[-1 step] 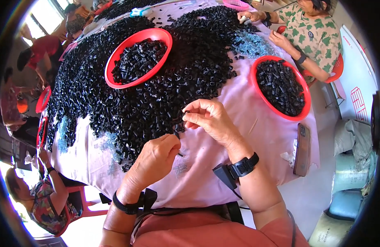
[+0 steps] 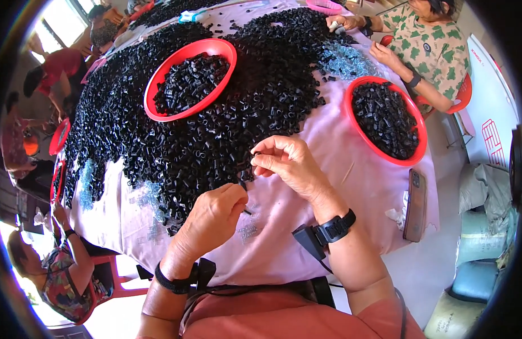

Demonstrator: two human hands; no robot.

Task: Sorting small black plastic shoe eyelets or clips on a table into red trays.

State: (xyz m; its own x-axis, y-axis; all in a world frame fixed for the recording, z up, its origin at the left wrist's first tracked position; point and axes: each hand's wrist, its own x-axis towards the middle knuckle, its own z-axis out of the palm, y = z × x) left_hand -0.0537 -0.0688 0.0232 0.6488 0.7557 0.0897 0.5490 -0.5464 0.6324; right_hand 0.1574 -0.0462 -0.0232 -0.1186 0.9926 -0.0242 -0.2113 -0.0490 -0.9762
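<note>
A broad heap of small black plastic pieces (image 2: pixel 176 147), many short and tube-like, covers much of the table. At its near right edge my right hand (image 2: pixel 292 166) is raised, thumb and forefinger pinched on a small black plastic piece (image 2: pixel 256 153). Lower and to the left, my left hand (image 2: pixel 213 217) is closed, its back toward me. Its fingertips are hidden, so what it grips does not show; dark bits appear beside it. Small clear pieces (image 2: pixel 248 230) lie on the cloth right of that hand.
A red basin (image 2: pixel 231 62) of black pieces sits on the heap; another red basin (image 2: pixel 422 133) stands at right. A phone (image 2: pixel 414 206) and thin stick (image 2: pixel 347 173) lie on the pink cloth (image 2: pixel 329 135). Other people sit around the table. Sacks (image 2: pixel 481 237) are stacked at right.
</note>
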